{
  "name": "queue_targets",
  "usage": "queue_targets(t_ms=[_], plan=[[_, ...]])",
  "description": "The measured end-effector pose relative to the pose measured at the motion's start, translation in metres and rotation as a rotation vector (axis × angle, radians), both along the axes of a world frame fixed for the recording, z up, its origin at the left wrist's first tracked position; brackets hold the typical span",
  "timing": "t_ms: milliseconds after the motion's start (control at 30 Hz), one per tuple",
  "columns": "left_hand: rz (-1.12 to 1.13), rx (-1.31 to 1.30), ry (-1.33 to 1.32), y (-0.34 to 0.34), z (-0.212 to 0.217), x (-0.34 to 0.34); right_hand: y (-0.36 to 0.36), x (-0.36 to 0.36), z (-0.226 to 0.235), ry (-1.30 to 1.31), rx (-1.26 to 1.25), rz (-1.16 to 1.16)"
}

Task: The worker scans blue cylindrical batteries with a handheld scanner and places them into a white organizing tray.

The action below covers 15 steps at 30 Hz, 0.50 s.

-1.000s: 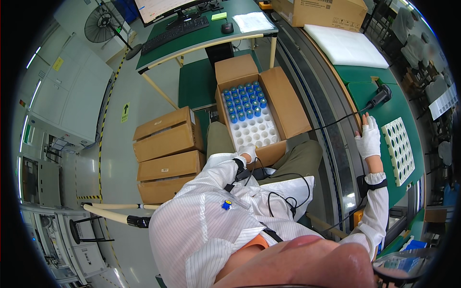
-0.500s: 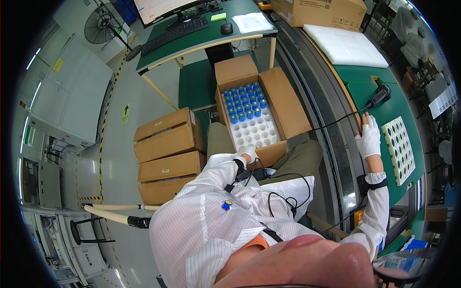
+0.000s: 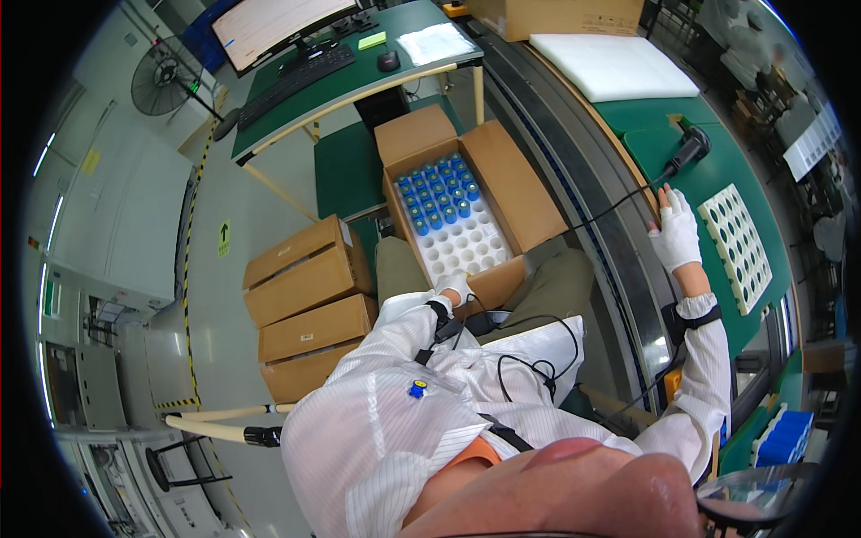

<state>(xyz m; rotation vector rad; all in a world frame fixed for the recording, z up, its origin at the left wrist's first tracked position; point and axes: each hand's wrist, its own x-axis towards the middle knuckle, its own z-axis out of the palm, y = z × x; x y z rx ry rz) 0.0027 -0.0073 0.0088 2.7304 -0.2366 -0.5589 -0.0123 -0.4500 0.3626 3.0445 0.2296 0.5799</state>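
An open cardboard box stands before my knees. Inside it, blue cylindrical cells stand upright in the far part of a white foam tray, whose near holes hold none. My left hand, in a white glove with bare fingertips, is closed over the box's near rim; its fingers are partly hidden. My right hand, gloved alike, lies open with fingers stretched at the left edge of the green bench. Next to it is a cream tray with rows of round holes. A black handheld scanner lies beyond the fingertips.
Two closed cardboard boxes are at my left. A conveyor track runs between the open box and the bench. White foam sheets lie farther along. Ahead is a desk with a monitor. The scanner's cable crosses the track.
The whole view has shifted, so the boxes and desk appear farther left. Both hands keep nearly the same places at the box rim and bench edge. The cells look unchanged.
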Motion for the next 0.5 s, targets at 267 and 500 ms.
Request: queue_targets(t_ms=[267,500], plan=[[0.016,0.033,0.049,-0.0006,0.0017,0.0004,0.0009,-0.0007,0.0012,0.007,0.008,-0.012],[0.004,0.020,0.051,-0.0007,-0.0008,0.0008,-0.0003,0.0000,-0.0003,0.021,0.019,-0.018]])
